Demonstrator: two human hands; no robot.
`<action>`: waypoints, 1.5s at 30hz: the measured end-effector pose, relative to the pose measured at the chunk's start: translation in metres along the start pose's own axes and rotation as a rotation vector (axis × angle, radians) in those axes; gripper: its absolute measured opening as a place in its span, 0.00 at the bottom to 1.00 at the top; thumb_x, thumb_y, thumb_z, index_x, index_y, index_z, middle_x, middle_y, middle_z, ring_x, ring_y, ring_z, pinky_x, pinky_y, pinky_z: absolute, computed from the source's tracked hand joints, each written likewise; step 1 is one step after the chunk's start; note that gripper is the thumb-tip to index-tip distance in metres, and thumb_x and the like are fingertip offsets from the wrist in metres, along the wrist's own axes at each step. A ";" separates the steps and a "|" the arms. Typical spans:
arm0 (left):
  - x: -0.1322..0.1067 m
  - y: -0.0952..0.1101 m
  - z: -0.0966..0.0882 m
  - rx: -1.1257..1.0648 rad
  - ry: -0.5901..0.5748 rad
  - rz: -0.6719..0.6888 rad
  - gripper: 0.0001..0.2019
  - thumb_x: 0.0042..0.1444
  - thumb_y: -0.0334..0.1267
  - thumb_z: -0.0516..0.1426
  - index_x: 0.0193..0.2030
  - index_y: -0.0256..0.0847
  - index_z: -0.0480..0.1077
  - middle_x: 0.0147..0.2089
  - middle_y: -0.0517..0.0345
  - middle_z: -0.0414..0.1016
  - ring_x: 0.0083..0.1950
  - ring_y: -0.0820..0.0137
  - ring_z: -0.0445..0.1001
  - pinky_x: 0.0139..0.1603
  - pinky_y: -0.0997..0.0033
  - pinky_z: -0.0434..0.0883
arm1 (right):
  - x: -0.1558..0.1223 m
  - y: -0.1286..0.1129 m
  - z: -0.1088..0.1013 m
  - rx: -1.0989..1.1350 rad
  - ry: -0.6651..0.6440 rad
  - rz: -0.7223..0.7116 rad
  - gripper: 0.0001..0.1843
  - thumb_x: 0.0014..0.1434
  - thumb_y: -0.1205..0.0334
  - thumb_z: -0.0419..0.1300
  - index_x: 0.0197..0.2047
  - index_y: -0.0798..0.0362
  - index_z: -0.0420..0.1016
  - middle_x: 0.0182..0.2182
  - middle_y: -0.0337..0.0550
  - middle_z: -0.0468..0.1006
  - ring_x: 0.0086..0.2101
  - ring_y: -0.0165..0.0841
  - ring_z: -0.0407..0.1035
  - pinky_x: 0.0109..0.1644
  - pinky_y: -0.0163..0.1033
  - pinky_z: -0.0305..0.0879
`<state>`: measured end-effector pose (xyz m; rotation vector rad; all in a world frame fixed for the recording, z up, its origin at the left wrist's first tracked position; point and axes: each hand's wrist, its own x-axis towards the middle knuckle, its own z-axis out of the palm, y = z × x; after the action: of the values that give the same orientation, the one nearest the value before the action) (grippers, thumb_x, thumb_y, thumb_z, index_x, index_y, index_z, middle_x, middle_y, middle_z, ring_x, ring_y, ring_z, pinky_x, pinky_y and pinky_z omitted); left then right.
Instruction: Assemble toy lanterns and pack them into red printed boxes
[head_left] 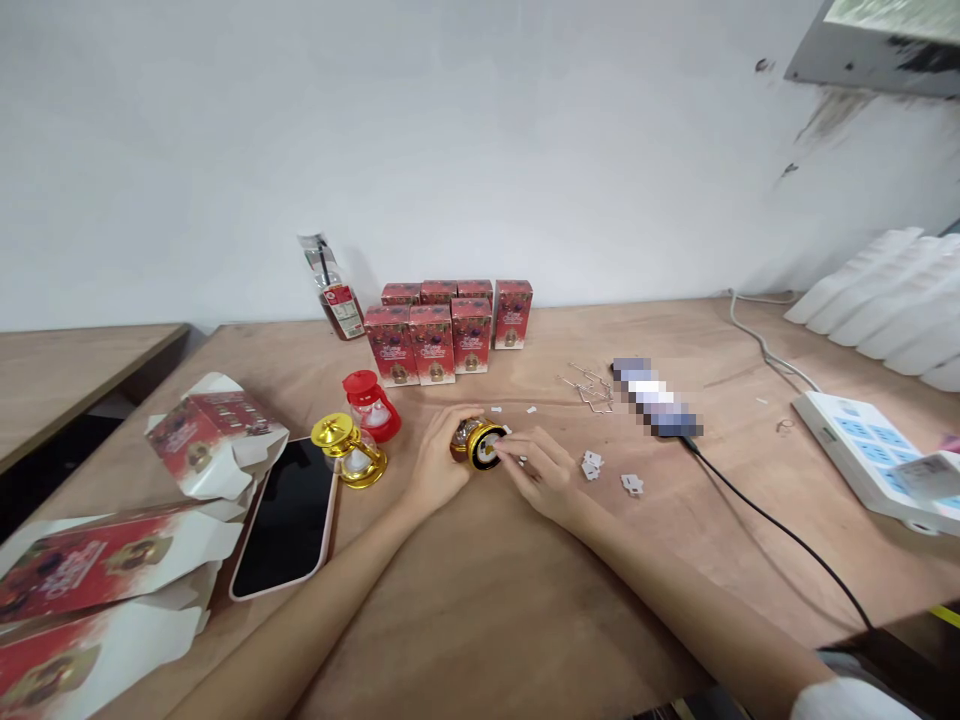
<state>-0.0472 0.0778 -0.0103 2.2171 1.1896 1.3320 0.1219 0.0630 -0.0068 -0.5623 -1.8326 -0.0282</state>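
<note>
A small gold lantern [477, 444] lies on its side, its round black-rimmed base turned toward me. My left hand [437, 455] is closed round its body and steadies it at the table. At the base, my right hand [546, 468] has its fingertips pinched together; whatever they hold is too small to make out. Upright to the left stand another gold lantern [351, 452] and a red lantern [373, 405]. White plastic pieces [592, 464] are scattered right of my right hand, with smaller white bits just behind it.
Several red printed boxes [431, 345] stand near the wall, beside a tilted bottle [341, 300]. Unfolded cartons [112, 570] and a phone [289, 520] lie left. Bent wire handles [594, 388], a cabled, pixelated device [652, 398] and a power strip [874, 450] occupy the right.
</note>
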 end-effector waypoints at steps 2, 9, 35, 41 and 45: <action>0.000 -0.001 0.000 0.004 -0.004 0.005 0.22 0.44 0.24 0.57 0.48 0.42 0.66 0.50 0.52 0.73 0.52 0.62 0.70 0.54 0.59 0.67 | 0.000 0.000 0.000 -0.007 -0.030 -0.015 0.14 0.58 0.77 0.54 0.43 0.53 0.72 0.33 0.47 0.79 0.35 0.31 0.72 0.37 0.37 0.72; 0.000 -0.001 0.000 0.015 -0.018 0.002 0.22 0.43 0.22 0.56 0.47 0.43 0.66 0.50 0.52 0.72 0.53 0.62 0.70 0.54 0.59 0.67 | -0.001 0.002 0.000 -0.085 -0.001 -0.058 0.18 0.57 0.77 0.56 0.50 0.54 0.69 0.31 0.45 0.79 0.32 0.30 0.71 0.36 0.36 0.72; 0.001 -0.001 -0.001 -0.075 0.142 -0.197 0.20 0.46 0.31 0.60 0.48 0.41 0.65 0.47 0.52 0.73 0.48 0.63 0.72 0.48 0.63 0.70 | -0.010 0.025 -0.006 -0.435 -0.370 0.377 0.07 0.56 0.69 0.56 0.33 0.52 0.76 0.31 0.44 0.76 0.36 0.36 0.65 0.40 0.41 0.61; 0.000 -0.005 -0.001 -0.074 0.150 -0.206 0.21 0.45 0.32 0.61 0.48 0.41 0.65 0.47 0.52 0.72 0.48 0.63 0.72 0.47 0.63 0.70 | -0.015 0.029 -0.001 -0.601 -0.504 0.284 0.04 0.57 0.67 0.59 0.33 0.53 0.76 0.32 0.46 0.76 0.38 0.39 0.65 0.41 0.43 0.57; 0.000 -0.003 -0.001 -0.051 0.137 -0.194 0.20 0.45 0.31 0.60 0.48 0.41 0.66 0.47 0.52 0.72 0.48 0.63 0.72 0.48 0.62 0.70 | -0.012 0.028 -0.001 -0.604 -0.417 0.169 0.08 0.61 0.66 0.55 0.31 0.55 0.73 0.29 0.46 0.75 0.35 0.37 0.65 0.38 0.42 0.57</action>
<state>-0.0498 0.0794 -0.0111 1.9459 1.3635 1.4351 0.1361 0.0831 -0.0243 -1.2168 -2.1744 -0.3854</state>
